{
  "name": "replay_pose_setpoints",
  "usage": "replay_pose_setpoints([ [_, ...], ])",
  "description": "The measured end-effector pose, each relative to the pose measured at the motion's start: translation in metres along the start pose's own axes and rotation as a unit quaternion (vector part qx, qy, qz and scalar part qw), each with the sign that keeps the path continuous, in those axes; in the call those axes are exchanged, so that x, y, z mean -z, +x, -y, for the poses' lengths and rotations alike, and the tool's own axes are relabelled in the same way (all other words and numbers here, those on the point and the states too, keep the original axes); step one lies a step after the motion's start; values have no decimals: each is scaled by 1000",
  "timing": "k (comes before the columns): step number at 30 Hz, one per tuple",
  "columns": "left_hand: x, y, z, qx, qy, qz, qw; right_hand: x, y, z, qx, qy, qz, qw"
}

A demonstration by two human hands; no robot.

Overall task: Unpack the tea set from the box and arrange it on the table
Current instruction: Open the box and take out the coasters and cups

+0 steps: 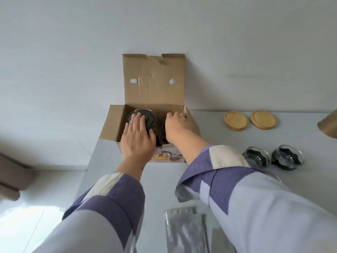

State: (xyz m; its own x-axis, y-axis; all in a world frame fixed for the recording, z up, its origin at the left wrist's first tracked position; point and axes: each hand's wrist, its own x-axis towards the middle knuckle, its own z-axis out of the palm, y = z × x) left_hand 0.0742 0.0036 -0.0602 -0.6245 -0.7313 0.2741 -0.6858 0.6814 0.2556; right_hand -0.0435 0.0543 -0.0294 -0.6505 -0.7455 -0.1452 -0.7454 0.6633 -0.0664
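Observation:
An open cardboard box [155, 84] stands at the far left of the grey table [209, 136], its lid flap upright against the wall. Inside it sits a round dark glass teapot [150, 117] with a black lid. My left hand [136, 137] lies flat on top of that teapot, fingers spread. My right hand [176, 123] reaches into the box's right side, fingers curled near the right wall; what they touch is hidden. Two glass cups with dark packing [257, 157] [287, 157] stand on the table to the right.
Two round wooden coasters [235, 120] [262, 119] lie at the back right near the wall. Silver foil pouches [186, 230] lie at the table's near edge. A brown cardboard piece [328, 125] juts in at the right edge. The floor shows at left.

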Motion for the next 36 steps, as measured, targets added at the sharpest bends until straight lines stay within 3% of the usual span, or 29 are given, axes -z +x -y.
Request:
replay_pose_setpoints([
  [3,-1,-2,-1,1,-6,-6,1000,-5,16,7,-38,-2,35,999],
  [7,-3,0,2,-8,0,1,1000,-17,28,6,-25,-50,62,996],
  [11,-6,2,3,-11,3,1,1000,-25,33,3,0,-107,47,993],
  [16,-7,2,2,-11,5,0,1000,-25,32,2,-2,-99,33,995],
  [23,-6,2,1,-10,17,10,1000,-8,19,-6,69,-134,-24,988],
  [28,-3,0,0,-17,16,18,1000,3,9,-27,115,-38,-66,990],
  [31,-1,-1,-1,-16,15,21,1000,6,-2,-35,92,80,-97,988],
  [36,3,-2,-2,-14,26,33,999,14,-24,-45,33,326,-166,930],
])
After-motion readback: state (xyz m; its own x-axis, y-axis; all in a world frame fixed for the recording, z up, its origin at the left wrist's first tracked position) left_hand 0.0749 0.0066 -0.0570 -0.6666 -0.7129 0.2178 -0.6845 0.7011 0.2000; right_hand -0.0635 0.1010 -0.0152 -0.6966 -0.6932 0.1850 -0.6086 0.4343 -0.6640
